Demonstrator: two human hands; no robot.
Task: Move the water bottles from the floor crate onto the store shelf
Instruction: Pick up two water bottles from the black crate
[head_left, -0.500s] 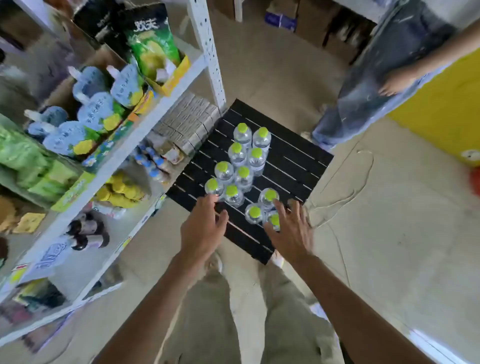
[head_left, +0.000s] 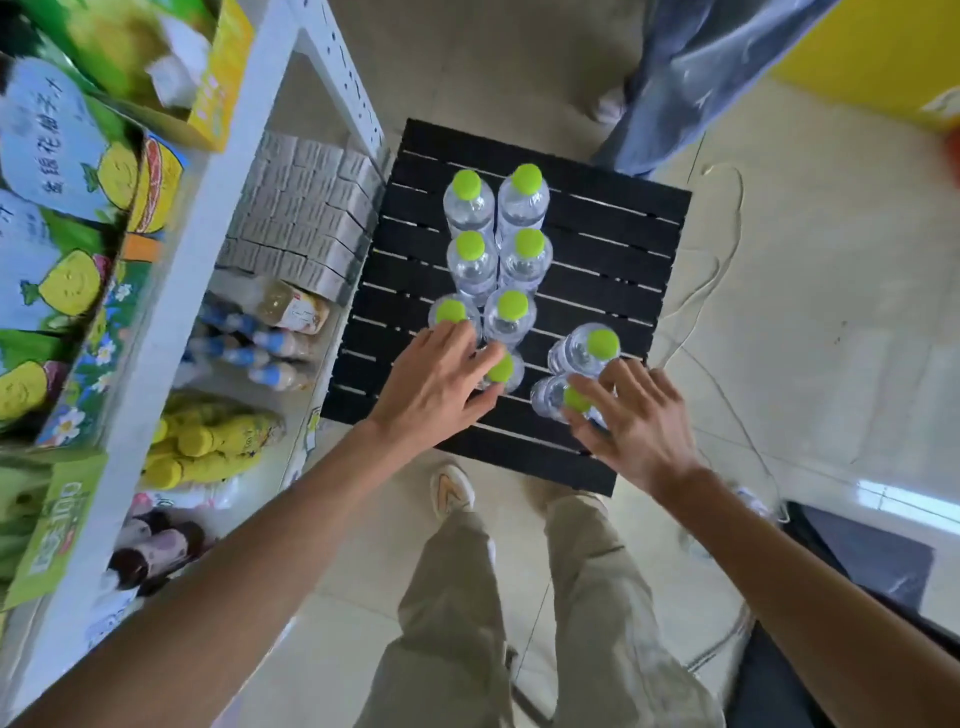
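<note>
Several clear water bottles (head_left: 523, 262) with lime-green caps stand upright on a black slatted crate (head_left: 608, 244) on the floor. My left hand (head_left: 436, 384) hovers over the nearest left bottles; its spread fingers reach one cap (head_left: 451, 312), and another cap (head_left: 501, 369) shows between thumb and index finger. My right hand (head_left: 641, 421) is over the near right pair, its thumb and fingers either side of a cap (head_left: 575, 399). Both hands have fingers apart and no bottle is lifted. The white store shelf (head_left: 208, 208) stands directly to the left of the crate.
The shelf holds juice pouches (head_left: 47, 130), grey boxes (head_left: 306, 208), small bottles (head_left: 249, 343) and yellow packs (head_left: 208, 441). Another person's legs (head_left: 691, 78) stand behind the crate. A thin cable (head_left: 727, 234) loops on the floor to the right, and a dark object (head_left: 857, 561) lies at lower right.
Both hands have moved forward and down onto the nearest bottle tops, and the view has tilted closer over the crate.
</note>
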